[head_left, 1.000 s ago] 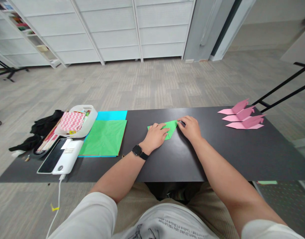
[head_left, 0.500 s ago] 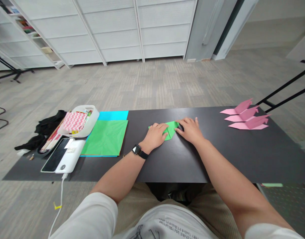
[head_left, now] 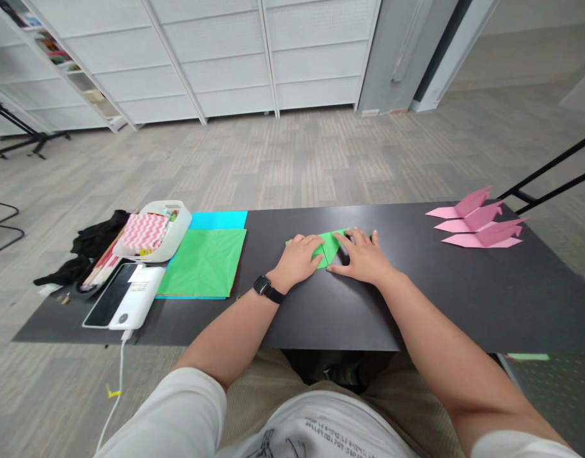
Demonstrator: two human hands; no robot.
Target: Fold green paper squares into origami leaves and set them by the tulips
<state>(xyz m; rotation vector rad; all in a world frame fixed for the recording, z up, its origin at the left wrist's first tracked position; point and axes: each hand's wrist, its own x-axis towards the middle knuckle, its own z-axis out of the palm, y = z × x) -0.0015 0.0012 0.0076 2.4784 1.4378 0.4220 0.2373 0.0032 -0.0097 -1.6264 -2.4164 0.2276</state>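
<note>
A folded piece of green paper [head_left: 329,247] lies on the dark table, with crease lines showing between my hands. My left hand [head_left: 299,257], with a black watch on the wrist, holds down the left part of it, fingers curled over and covering that side. At the right end is my right hand [head_left: 363,256], its thumb and fingers spread apart. The index fingertip touches the upper right of the paper while the thumb rests at its lower edge.
Several sheets of green paper [head_left: 204,264] lie to the left over blue sheets [head_left: 220,220]. Beyond them are a white basket [head_left: 180,232], a phone [head_left: 111,299], a white power bank [head_left: 138,296] with a cable, and black cloth [head_left: 98,235]. Three pink origami birds [head_left: 483,236] stand far right.
My right thumb has moved left and down along the paper's lower edge, and the right hand has opened wider. The left hand stays in place on the paper.
</note>
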